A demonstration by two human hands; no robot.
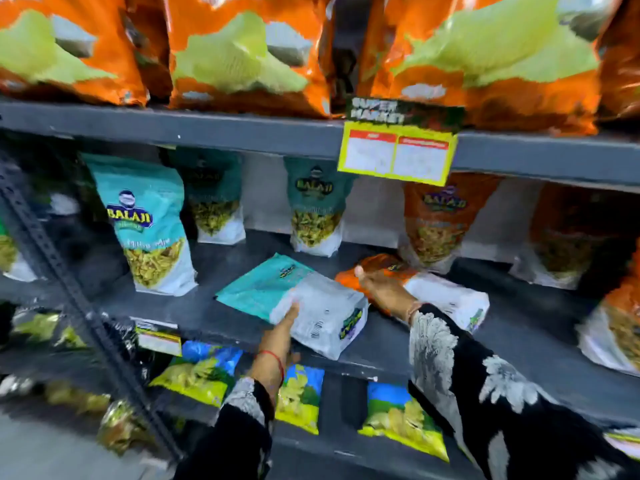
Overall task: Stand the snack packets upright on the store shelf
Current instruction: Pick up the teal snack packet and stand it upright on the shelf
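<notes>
A teal-and-white snack packet (273, 292) lies flat on the dark middle shelf (214, 258), its white bottom end toward me. My left hand (277, 337) grips that near end from below, thumb on top. To its right an orange-and-white packet (446, 299) also lies flat. My right hand (381, 289) rests on its orange half, fingers spread over it. Standing upright on the same shelf are teal packets (149, 223), (216, 202), (315, 209) and orange packets (440, 220), (561, 237).
The upper shelf carries large orange bags (242, 53), and a yellow price tag (396, 154) hangs from its edge. Blue-and-yellow chip bags (401, 417) fill the shelf below. A perforated metal upright (52, 258) runs along the left. Another orange packet (616, 323) leans at the right.
</notes>
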